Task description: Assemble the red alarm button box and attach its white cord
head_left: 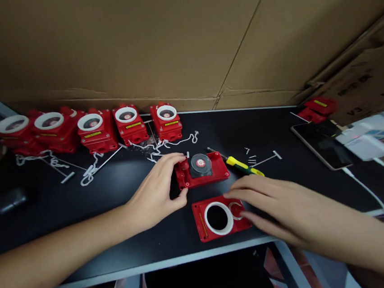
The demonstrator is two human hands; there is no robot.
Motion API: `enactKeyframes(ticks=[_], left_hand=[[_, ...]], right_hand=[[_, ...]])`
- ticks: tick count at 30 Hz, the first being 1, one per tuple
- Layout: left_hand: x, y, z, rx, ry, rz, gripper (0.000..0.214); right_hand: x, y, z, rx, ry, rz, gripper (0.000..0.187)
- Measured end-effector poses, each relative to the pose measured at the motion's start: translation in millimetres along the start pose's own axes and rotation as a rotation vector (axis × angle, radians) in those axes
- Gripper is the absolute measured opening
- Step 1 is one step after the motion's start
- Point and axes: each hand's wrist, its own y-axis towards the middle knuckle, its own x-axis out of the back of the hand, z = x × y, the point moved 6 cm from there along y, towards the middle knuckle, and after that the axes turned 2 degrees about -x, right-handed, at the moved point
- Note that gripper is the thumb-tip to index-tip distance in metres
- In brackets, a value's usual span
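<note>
My left hand point(159, 192) grips the left end of a red housing point(219, 166), fingers at its far side and thumb at its near side. A clear round lens over a white-and-red emblem point(201, 163) sits in this housing. Closer to me lies a red cover point(199, 222) with a white ring point(208, 219) around a dark opening and a smaller clear ring point(235, 211). My right hand point(268, 200) has its fingers around the cover's right end, the fingertips at its far edge and the thumb over the small ring. Exact contact there is hard to see.
Several red units with white rings point(127, 114) stand along the back left, with white cords and T-shaped rods. A yellow-green screwdriver point(243, 165) and several loose screws point(252, 160) lie beyond the housing. A phone point(321, 145) with cables is at right; cardboard point(168, 42) rises behind.
</note>
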Motion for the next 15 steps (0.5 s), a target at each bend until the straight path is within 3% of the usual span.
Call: enactKeyframes(ticks=[5, 9, 12, 15], left_hand=[[-0.9, 0.8, 0.0, -0.019, -0.014, -0.014, 0.052], [-1.1, 1.2, -0.2, -0.017, -0.008, -0.006, 0.051], [-1.4, 0.9, -0.1, -0.026, -0.007, -0.015, 0.051], [-1.6, 0.3, 1.6, -0.026, -0.033, -0.029, 0.054]], right_hand=[[-37.6, -25.4, 7.7, -0.144, -0.047, -0.059, 0.072], [-53.9, -27.6, 7.5, -0.159, 0.054, -0.094, 0.07], [-53.0, -23.4, 11.3, -0.096, 0.149, -0.107, 0.07], [-26.5, -13.2, 8.4, -0.024, 0.166, -0.216, 0.074]])
